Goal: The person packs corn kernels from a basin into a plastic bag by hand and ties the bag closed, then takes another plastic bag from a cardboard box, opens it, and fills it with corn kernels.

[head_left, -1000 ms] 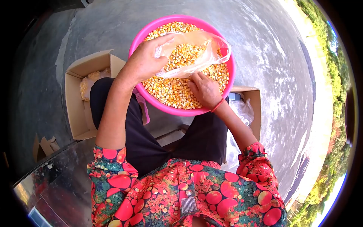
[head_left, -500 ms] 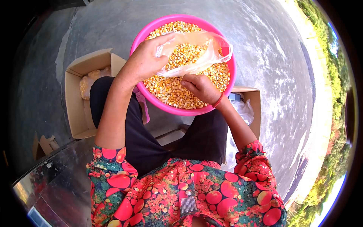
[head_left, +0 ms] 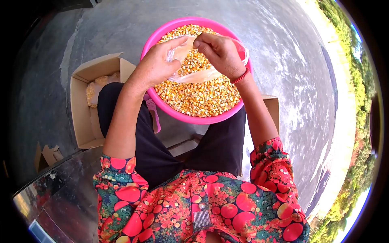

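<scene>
A pink basin (head_left: 184, 116) brims with yellow and orange corn kernels (head_left: 194, 99) near the knees of a seated person in a floral shirt (head_left: 202, 202) and dark trousers (head_left: 219, 148). Inside the basin, on top of the loose grain, lies a translucent plastic bag (head_left: 202, 76), its mouth gaping, with more kernels showing within. The left hand (head_left: 156, 65) is at the bag's left edge, thumb and fingers spread apart. The right hand (head_left: 219, 52), a red bracelet (head_left: 240, 76) at its wrist, is over the bag with fingers curled in and drawn together; whether it grips any kernels cannot be told. Beside the person's left leg, a cardboard box (head_left: 87, 131) stands on the grey floor (head_left: 113, 36), holding a clear bag of yellowish contents (head_left: 94, 91). Another carton (head_left: 273, 108) is partly hidden behind the right forearm.
</scene>
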`<state>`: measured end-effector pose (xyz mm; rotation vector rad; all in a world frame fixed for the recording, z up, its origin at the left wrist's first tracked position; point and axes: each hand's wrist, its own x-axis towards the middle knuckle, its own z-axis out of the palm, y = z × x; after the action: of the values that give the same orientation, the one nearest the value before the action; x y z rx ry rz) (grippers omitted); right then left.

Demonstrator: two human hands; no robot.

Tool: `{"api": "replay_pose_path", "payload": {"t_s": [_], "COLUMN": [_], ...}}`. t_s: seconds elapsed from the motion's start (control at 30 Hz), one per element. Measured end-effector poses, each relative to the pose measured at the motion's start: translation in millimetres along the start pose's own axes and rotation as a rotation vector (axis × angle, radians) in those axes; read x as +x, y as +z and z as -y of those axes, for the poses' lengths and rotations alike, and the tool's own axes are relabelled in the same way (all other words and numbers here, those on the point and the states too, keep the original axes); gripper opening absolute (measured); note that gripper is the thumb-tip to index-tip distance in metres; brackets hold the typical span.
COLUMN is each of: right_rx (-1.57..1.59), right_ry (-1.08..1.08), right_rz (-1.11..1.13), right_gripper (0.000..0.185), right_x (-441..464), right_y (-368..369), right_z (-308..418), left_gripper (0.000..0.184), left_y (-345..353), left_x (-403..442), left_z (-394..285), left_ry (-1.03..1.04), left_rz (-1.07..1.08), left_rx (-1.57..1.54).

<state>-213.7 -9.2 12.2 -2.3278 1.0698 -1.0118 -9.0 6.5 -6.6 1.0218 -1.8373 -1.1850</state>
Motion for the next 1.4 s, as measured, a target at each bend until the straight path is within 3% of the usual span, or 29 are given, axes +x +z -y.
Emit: {"api": "replay_pose_path", "payload": {"t_s": [0.1, 0.13, 0.2, 0.27, 0.4, 0.43, 0.53, 0.73, 0.77, 0.93, 1.1, 1.2, 1.4], "right_rx": [-0.098, -0.096, 0.034, 0.107, 0.106, 0.114, -0.11, -0.198, -0.225, -0.269, -0.088, 0.052, 0.077], "right_ry": [-0.318, -0.319, 0.027, 0.165, -0.094, -0.044, -0.214, -0.14, -0.168, -0.046, 0.016, 0.032, -0.003], "right_rz": [0.019, 0.023, 0.032, 0.172, 0.343, 0.438, 0.405, 0.554, 0.454, 0.436, 0.302, 0.33, 0.05], "right_gripper": [0.01, 0.01, 0.009, 0.008, 0.007, 0.011, 0.017, 0.015, 0.016, 0.018, 0.02, 0.019, 0.022], "right_x": [-6, -10, -26, -38, -71, -79, -96, -106, -108, -117, -106, -80, -25], "right_y": [12, 11, 5, -4, 23, 30, 53, 41, 38, 34, 28, 4, -24], "right_z": [-16, -13, 5, 26, 17, 13, 1, -20, -22, -39, -34, -2, 30], "left_gripper": [0.059, 0.059, 0.06, 0.059, 0.059, 0.059, 0.059, 0.058, 0.058, 0.058, 0.057, 0.057, 0.057], "left_y": [-2, -2, -2, -1, 2, 3, 4, 0, -1, -1, -1, 0, 2], "left_x": [-1, -1, -2, 1, 1, 1, 1, -1, -2, -2, -2, -1, 0], "left_z": [-1, -3, -2, 0, -6, -8, -8, -5, -5, -4, -7, -6, -2], "left_ry": [0.025, 0.021, 0.015, 0.066, 0.065, 0.048, 0.025, 0.006, 0.005, 0.027, -0.035, 0.009, 0.064], "left_rz": [-0.006, -0.003, 0.004, -0.013, -0.001, 0.008, 0.016, 0.008, 0.002, -0.005, 0.022, 0.007, -0.009], "left_rx": [0.051, 0.035, 0.019, 0.064, 0.05, 0.039, 0.026, 0.034, 0.036, 0.069, 0.03, 0.062, 0.089]}}
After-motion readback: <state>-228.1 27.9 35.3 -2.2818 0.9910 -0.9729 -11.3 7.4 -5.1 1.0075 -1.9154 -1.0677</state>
